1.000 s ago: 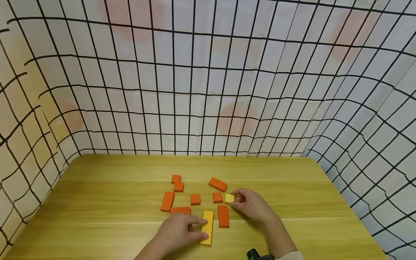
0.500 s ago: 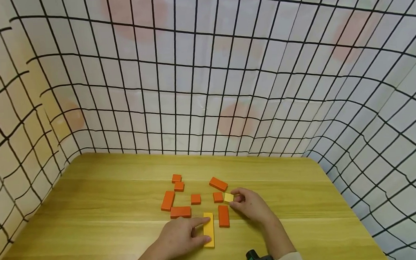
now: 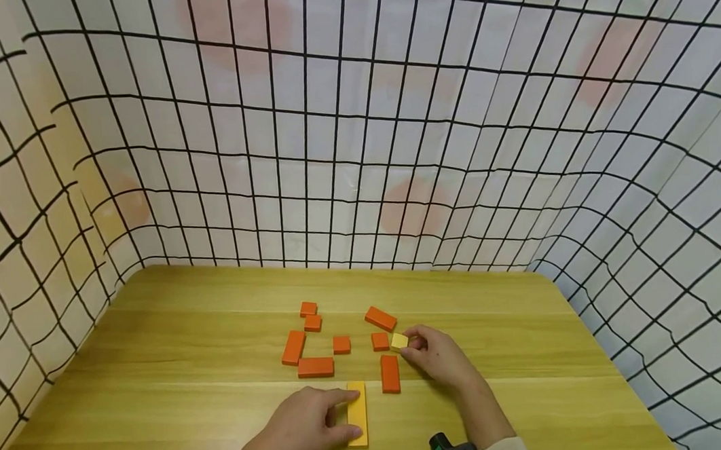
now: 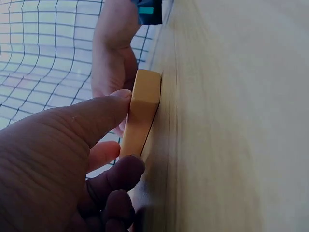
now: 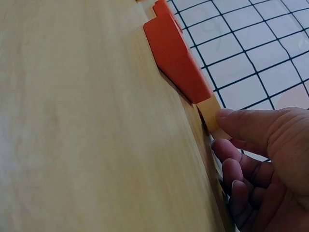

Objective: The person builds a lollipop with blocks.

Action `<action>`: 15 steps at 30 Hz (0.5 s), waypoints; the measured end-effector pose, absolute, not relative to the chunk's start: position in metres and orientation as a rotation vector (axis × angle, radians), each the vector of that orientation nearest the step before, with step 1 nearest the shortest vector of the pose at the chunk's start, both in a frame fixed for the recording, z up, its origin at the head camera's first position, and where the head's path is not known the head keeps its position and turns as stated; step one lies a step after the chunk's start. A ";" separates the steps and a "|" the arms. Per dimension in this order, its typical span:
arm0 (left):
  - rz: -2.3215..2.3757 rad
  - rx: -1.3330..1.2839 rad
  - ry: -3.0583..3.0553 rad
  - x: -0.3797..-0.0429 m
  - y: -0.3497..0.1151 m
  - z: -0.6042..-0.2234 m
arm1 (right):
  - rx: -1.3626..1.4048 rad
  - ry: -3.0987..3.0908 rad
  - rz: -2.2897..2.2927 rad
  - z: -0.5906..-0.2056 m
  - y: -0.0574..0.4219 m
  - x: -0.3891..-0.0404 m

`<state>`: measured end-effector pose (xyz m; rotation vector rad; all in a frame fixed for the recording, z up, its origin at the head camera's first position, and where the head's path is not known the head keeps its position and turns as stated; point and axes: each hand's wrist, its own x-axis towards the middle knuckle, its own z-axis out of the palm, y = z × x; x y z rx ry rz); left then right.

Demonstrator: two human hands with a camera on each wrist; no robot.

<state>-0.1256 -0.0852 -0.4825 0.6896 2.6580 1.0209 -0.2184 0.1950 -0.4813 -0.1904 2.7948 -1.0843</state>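
Observation:
A long yellow block (image 3: 357, 415) lies flat near the front of the wooden table (image 3: 172, 371). My left hand (image 3: 306, 421) rests its thumb and index fingertips on the block's top, spread along its length. In the left wrist view, the thumb (image 4: 108, 110) touches the upper face of the long yellow block (image 4: 145, 94). Farther back, my right hand (image 3: 439, 358) pinches a small square yellow block (image 3: 399, 342) by its right side. A small orange square block (image 3: 380, 341) stands just left of it. In the right wrist view, orange blocks partly hide the small yellow block (image 5: 210, 113).
A long orange block (image 3: 390, 374) lies between the hands, another (image 3: 380, 318) behind. On the left are two more long orange blocks (image 3: 293, 348) (image 3: 315, 367) and several small ones. A black device (image 3: 450, 448) is on the right wrist. Black-lined grid netting (image 3: 346, 185) surrounds the table.
My left hand has slid the long yellow block toward the near edge and turned it from slanted to nearly straight. The small yellow block has turned slightly under my right fingers.

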 end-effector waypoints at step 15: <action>1.016 0.828 2.651 -0.113 -0.091 -0.478 | -0.363 2.730 -1.111 -0.457 0.181 -0.207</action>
